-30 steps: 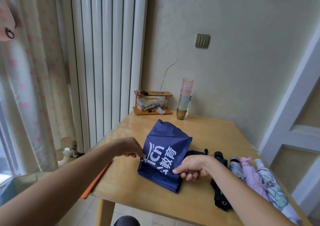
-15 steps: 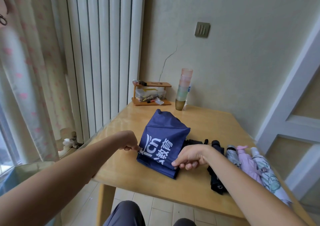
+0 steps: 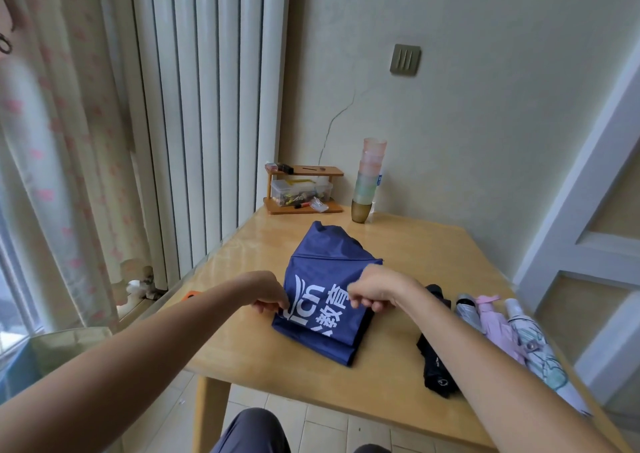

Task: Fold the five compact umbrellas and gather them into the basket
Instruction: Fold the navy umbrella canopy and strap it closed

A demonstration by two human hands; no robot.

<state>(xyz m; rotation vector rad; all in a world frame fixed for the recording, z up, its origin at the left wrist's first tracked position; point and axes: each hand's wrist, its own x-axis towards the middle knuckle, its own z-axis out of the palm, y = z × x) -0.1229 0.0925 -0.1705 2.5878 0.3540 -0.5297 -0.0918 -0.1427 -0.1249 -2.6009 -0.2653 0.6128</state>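
Observation:
A navy blue umbrella [image 3: 322,296] with white lettering lies flattened on the wooden table [image 3: 398,355]. My left hand [image 3: 266,296] pinches its fabric at the left edge. My right hand [image 3: 374,291] pinches the fabric further right, over the lettering. To the right lie several folded umbrellas side by side: a black one [image 3: 434,359], a grey one [image 3: 467,312], a pink one [image 3: 498,328] and a white one with a mint print [image 3: 535,345]. No basket is in view.
A small wooden shelf [image 3: 303,191] with a clear box of small items stands at the table's far left corner, a stack of coloured cups [image 3: 369,180] beside it. A radiator [image 3: 204,106] and a curtain [image 3: 52,140] are at the left. An orange object [image 3: 189,294] shows by the table's left edge.
My right hand has moved up from the umbrella's lower right corner onto the lettering, drawing the fabric with it. My left hand keeps its pinch at the left edge. The camera has tilted down.

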